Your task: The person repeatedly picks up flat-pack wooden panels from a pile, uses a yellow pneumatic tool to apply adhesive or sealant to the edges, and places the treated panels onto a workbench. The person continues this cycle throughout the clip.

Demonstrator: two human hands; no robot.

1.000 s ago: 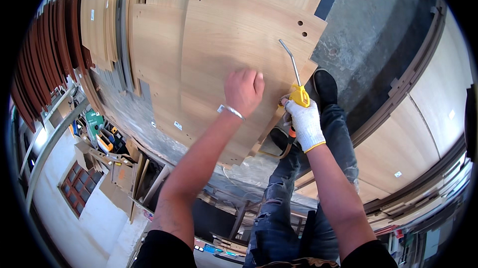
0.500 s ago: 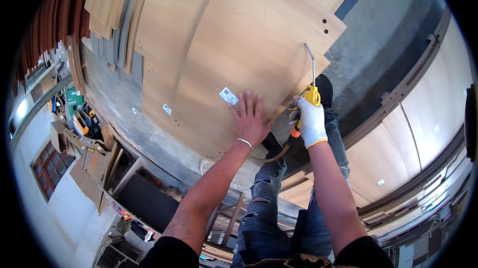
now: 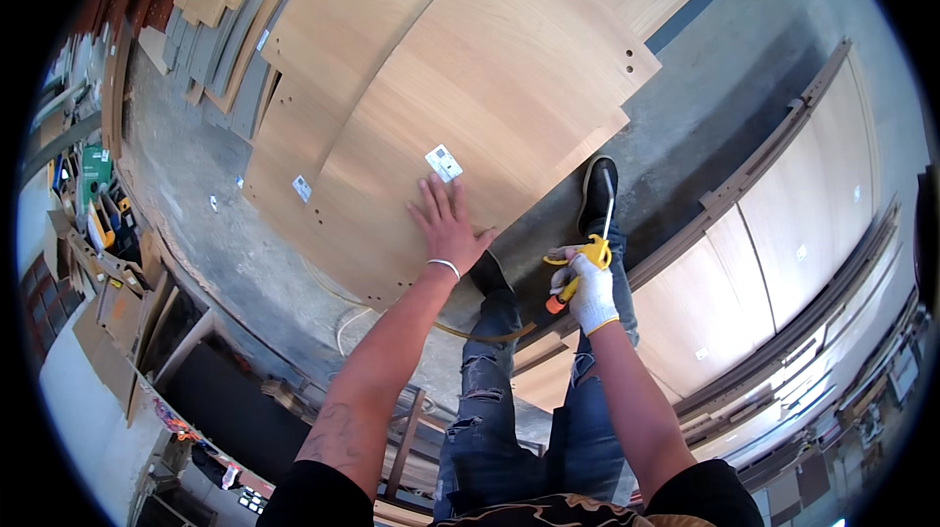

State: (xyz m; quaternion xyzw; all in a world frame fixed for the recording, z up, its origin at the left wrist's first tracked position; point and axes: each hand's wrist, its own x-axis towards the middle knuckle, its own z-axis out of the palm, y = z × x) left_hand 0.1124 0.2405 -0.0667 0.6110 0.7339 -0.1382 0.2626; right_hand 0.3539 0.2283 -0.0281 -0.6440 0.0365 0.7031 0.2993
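A light wood panel (image 3: 490,106) with round holes at its corners lies in front of me, on top of other panels. My left hand (image 3: 453,228), bare with a bracelet on the wrist, rests flat on its near part with fingers spread. Just beyond the fingertips is a white label (image 3: 443,163). My right hand (image 3: 591,294) wears a white knitted glove and grips a yellow air blow gun (image 3: 595,253) with a long bent metal nozzle. The nozzle points away from me, over my shoe, to the right of the panel. A hose (image 3: 490,336) runs in front of my legs.
More panels (image 3: 235,27) are stacked at the far left. Along the right, large boards (image 3: 783,233) lie beside a brown rail. Cardboard and tools (image 3: 113,233) crowd the left, near a dark open box (image 3: 225,400). My shoe (image 3: 597,196) stands on the concrete floor.
My right hand has drawn the blow gun back toward me, so its nozzle is off the panel. My left hand stays on the panel near the label. The view has shifted.
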